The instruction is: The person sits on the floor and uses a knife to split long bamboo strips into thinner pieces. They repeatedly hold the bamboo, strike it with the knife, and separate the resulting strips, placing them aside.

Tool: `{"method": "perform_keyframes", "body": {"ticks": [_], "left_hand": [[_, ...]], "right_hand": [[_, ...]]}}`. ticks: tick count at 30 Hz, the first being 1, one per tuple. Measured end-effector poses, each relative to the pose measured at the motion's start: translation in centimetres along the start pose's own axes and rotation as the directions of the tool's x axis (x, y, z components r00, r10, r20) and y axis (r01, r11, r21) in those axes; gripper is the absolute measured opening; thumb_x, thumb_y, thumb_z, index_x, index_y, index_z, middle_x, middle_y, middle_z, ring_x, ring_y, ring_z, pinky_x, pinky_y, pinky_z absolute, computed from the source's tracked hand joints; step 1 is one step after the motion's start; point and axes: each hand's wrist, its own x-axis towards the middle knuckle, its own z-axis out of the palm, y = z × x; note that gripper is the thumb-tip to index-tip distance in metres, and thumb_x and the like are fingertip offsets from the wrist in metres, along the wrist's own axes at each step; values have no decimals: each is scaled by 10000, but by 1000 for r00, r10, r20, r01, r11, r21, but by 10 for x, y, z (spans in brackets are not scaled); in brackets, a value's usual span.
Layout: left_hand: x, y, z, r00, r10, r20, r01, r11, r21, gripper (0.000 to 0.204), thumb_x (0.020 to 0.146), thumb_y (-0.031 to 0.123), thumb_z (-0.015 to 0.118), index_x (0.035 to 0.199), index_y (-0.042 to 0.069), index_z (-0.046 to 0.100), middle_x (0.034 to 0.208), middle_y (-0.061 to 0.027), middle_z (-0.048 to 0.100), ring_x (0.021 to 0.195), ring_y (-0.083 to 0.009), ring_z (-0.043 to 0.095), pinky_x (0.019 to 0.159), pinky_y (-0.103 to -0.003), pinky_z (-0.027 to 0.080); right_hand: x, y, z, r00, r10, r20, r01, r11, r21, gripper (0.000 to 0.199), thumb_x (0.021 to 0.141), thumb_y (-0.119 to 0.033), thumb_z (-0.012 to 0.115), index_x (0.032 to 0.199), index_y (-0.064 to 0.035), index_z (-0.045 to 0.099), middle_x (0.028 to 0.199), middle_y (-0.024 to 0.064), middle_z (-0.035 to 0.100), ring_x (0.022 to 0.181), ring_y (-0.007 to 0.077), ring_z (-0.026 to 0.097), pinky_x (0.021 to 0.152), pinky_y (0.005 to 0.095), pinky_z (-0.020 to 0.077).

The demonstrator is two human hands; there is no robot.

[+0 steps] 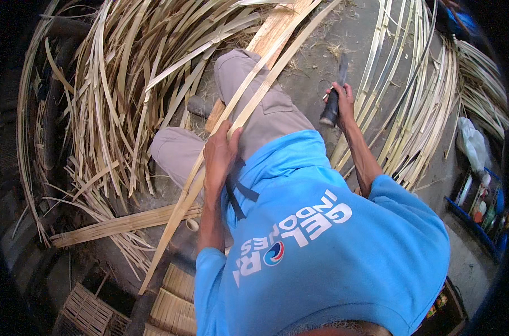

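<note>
My left hand (219,152) is closed around long, pale bamboo strips (252,107). They run slantwise over my lap, from the lower left up past my thigh to the top edge, and part into two above my fingers. My right hand (345,99) grips a knife (331,107) with a thick dark handle, off to the right of my knee. Its dark blade points away from me, apart from the strips. Under the strips and beyond my leg lies a wooden plank (277,35).
A big heap of bamboo strips (117,89) fills the far left. More long strips (416,106) lie at the right, beside a blue crate (472,224) with bottles and a plastic bag (471,143). A flat bamboo slat (120,225) and split bamboo pieces (173,302) lie lower left.
</note>
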Motion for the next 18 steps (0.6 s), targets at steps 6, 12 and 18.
{"method": "perform_keyframes", "body": {"ticks": [6, 12, 18], "left_hand": [[12, -11, 22, 993, 110, 33, -99, 968, -229, 310, 959, 329, 611, 942, 22, 652, 687, -184, 621, 647, -374, 585, 619, -435, 453], [13, 35, 17, 992, 119, -32, -121, 991, -58, 345, 965, 336, 570, 907, 8, 656, 736, -211, 642, 707, -414, 618, 651, -477, 453], [19, 43, 18, 992, 108, -65, -109, 994, -12, 356, 966, 361, 567, 969, 17, 657, 834, -247, 661, 808, -446, 633, 702, -511, 454]], "right_hand": [[-58, -42, 47, 846, -382, 372, 532, 557, -638, 573, 869, -277, 706, 1367, -99, 484, 874, 184, 698, 784, 346, 695, 706, 445, 546], [-84, -39, 78, 669, -190, 719, 734, 322, -598, 333, 828, -252, 697, 1067, -41, 601, 850, 238, 679, 804, 441, 665, 704, 506, 520], [-91, -38, 95, 745, -231, 626, 667, 280, -690, 261, 785, -284, 709, 899, -53, 663, 751, 232, 667, 718, 441, 661, 649, 526, 516]]}}
